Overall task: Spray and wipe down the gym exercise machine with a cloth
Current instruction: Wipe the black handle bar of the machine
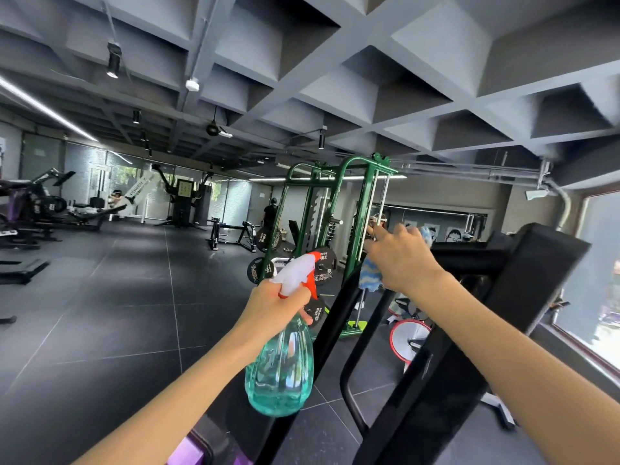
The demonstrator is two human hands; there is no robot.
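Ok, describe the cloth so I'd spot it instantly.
Start at the big black exercise machine on the right and follow its top bar left to the grip of the right hand. The fluffy blue-and-cream striped cloth hangs below that hand. Unlike the clear teal plastic spray bottle in the left hand, it is soft and striped.

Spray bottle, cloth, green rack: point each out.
Spray bottle (280, 367): head view, teal body.
Cloth (370, 275): head view, striped hanging end.
Green rack (365, 199): head view, front upright.
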